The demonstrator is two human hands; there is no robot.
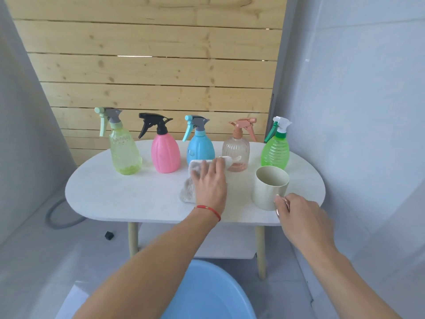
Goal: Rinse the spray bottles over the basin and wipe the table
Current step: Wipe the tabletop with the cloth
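**Wiping under way, bottles lined up**

Probably late in the task: white desk (115, 192) being wiped, blue basin (207, 293) below its near edge. 5 spray bottles (200, 148) upright in a back row. Left hand (210, 183) flat, pressing cloth (190, 180); right hand (303, 219) gripping cup (269, 189) at its handle.

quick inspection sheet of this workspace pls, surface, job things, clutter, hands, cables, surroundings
surface: white oval table, bottles in a row at the back
job's things: five spray bottles upright: yellow-green, pink, blue, clear pink, green; white cloth; blue basin on the floor
clutter: cream cup
grippers: left hand presses flat on the cloth; right hand holds the cup
cables: grey hose on the floor
surroundings: wooden plank wall, small black object on the floor
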